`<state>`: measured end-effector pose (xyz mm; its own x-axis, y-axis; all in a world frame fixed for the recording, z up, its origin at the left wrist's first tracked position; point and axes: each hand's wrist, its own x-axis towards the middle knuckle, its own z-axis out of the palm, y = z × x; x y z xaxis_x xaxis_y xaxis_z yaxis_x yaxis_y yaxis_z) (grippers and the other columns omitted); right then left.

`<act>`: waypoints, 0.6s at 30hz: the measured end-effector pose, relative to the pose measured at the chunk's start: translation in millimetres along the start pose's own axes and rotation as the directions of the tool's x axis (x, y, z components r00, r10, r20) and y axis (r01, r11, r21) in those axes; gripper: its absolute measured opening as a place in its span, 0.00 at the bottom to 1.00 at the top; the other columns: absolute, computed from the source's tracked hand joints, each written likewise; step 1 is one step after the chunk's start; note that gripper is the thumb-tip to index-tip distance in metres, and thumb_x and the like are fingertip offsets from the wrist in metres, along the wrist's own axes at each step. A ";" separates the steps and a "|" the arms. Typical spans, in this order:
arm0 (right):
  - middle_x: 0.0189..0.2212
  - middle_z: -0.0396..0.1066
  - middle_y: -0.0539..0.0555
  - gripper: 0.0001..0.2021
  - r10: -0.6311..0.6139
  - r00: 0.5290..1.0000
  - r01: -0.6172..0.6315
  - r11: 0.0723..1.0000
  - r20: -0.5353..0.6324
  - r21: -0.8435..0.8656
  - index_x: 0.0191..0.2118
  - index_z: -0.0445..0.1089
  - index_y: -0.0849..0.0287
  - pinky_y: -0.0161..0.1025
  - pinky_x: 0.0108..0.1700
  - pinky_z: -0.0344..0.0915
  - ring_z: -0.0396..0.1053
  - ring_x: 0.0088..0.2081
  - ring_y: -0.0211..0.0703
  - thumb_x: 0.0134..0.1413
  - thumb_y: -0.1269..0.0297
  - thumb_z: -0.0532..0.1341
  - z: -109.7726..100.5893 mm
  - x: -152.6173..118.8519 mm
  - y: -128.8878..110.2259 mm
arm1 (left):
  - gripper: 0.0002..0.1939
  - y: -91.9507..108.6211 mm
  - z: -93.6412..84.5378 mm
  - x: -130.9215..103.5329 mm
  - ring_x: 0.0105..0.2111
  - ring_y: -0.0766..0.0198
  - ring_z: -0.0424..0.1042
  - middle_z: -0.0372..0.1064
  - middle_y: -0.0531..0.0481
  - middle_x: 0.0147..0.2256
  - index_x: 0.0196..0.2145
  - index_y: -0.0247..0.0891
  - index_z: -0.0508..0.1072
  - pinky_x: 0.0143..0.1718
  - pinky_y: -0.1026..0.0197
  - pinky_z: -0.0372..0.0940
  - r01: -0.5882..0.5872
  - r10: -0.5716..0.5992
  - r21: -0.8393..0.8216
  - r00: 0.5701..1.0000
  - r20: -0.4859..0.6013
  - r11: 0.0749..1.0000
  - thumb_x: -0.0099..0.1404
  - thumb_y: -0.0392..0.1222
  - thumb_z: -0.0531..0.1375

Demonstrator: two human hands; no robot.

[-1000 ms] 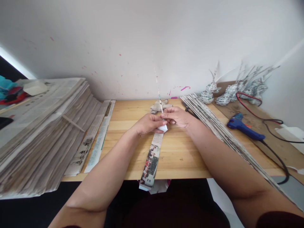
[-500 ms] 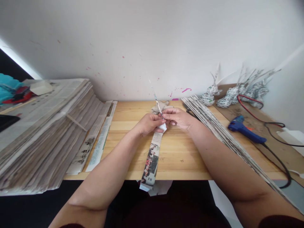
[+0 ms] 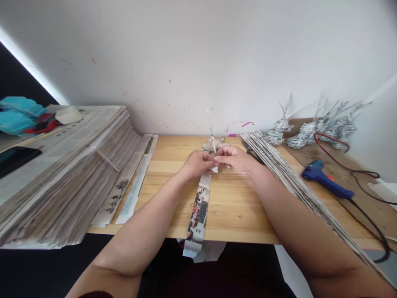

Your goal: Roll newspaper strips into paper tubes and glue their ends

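A long newspaper strip [image 3: 198,207] lies across the table and hangs over its front edge. Its upper end is rolled into a thin paper tube [image 3: 212,131] that points up toward the wall. My left hand [image 3: 200,162] pinches the strip where flat paper turns into roll. Close beside it, my right hand [image 3: 231,159] grips the base of the tube between thumb and fingers. Fingers of both hands meet there and hide part of the rolled paper. Behind them lies a crumpled beige cloth [image 3: 214,144].
A tall newspaper stack [image 3: 77,174] stands left, with a phone [image 3: 20,160] on top. Loose strips [image 3: 136,186] lie beside it. On the right are finished paper tubes [image 3: 288,182], a blue glue gun [image 3: 327,180] with its cable, and woven paper figures [image 3: 276,132] on cardboard.
The view has shifted slightly, so the scene sits a little lower and to the right. The tube leans less to the left and stands more upright. Both hands keep their hold.
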<state>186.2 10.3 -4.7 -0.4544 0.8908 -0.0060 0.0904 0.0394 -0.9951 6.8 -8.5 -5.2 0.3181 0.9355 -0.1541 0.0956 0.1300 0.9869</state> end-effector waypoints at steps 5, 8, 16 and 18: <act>0.23 0.68 0.49 0.15 -0.122 0.987 0.097 0.969 -0.101 -0.227 0.29 0.66 0.59 0.34 0.27 0.58 0.63 0.24 0.36 0.45 0.54 0.67 6.2 1.5 -3.7 | 0.14 -0.5 0.1 1.7 0.23 0.68 0.70 0.71 0.51 0.23 0.25 0.33 0.71 0.26 0.65 0.69 -0.061 0.063 0.038 0.996 -0.064 0.997 0.48 0.42 0.71; 0.25 0.69 0.49 0.10 -0.234 0.956 0.164 0.927 -0.178 -0.336 0.30 0.65 0.58 0.37 0.31 0.62 0.66 0.28 0.39 0.49 0.57 0.63 8.2 2.7 -5.0 | 0.16 0.0 -1.5 -0.7 0.23 0.68 0.71 0.71 0.51 0.24 0.30 0.34 0.71 0.24 0.65 0.68 -0.027 0.026 -0.043 0.999 -0.029 0.999 0.46 0.39 0.71; 0.25 0.68 0.49 0.09 -0.391 0.732 0.197 0.906 -0.559 -0.376 0.32 0.61 0.55 0.38 0.30 0.62 0.66 0.26 0.40 0.52 0.56 0.60 -13.5 12.5 6.7 | 0.22 13.0 -8.0 -10.1 0.15 0.71 0.63 0.69 0.54 0.21 0.38 0.36 0.74 0.16 0.69 0.55 0.107 -0.115 0.048 0.961 0.251 0.993 0.43 0.40 0.72; 0.23 0.66 0.48 0.11 -0.326 0.710 0.171 0.939 -0.624 -0.297 0.32 0.60 0.55 0.36 0.28 0.62 0.65 0.25 0.39 0.51 0.54 0.59 -18.9 14.8 7.7 | 0.21 22.1 -18.6 -16.1 0.15 0.72 0.61 0.68 0.56 0.20 0.37 0.38 0.75 0.15 0.70 0.53 0.077 -0.118 0.137 0.938 0.327 0.988 0.44 0.40 0.72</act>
<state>196.9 32.3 -10.6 0.2010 0.9021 0.3819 0.2705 0.3236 -0.9067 -13.7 -14.6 20.0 0.5953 0.7544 -0.2766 0.2478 0.1551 0.9563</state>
